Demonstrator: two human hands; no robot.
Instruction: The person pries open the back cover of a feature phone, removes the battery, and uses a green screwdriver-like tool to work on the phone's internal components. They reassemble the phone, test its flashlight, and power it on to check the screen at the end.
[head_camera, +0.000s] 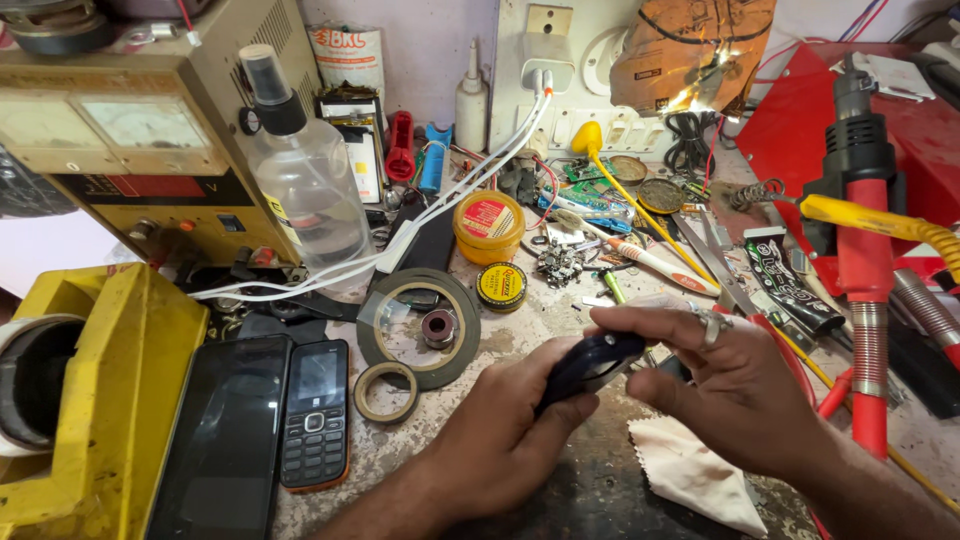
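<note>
My left hand (500, 440) and my right hand (725, 380) together hold a small dark blue phone (592, 362) just above the workbench, near the middle of the head view. The left thumb and fingers grip its lower end. The right hand, with a ring on one finger, closes over its upper end from the right. Under my right wrist lies a white cloth (690, 470). Most of the phone's face is hidden by my fingers.
A keypad phone (316, 412) and a black smartphone (225, 440) lie at the left beside a yellow box (110, 400). Tape rolls (420, 330), a spray bottle (305, 170), solder tins (488, 226), a power supply (130, 130) and a red hot-air gun (865, 250) crowd the bench.
</note>
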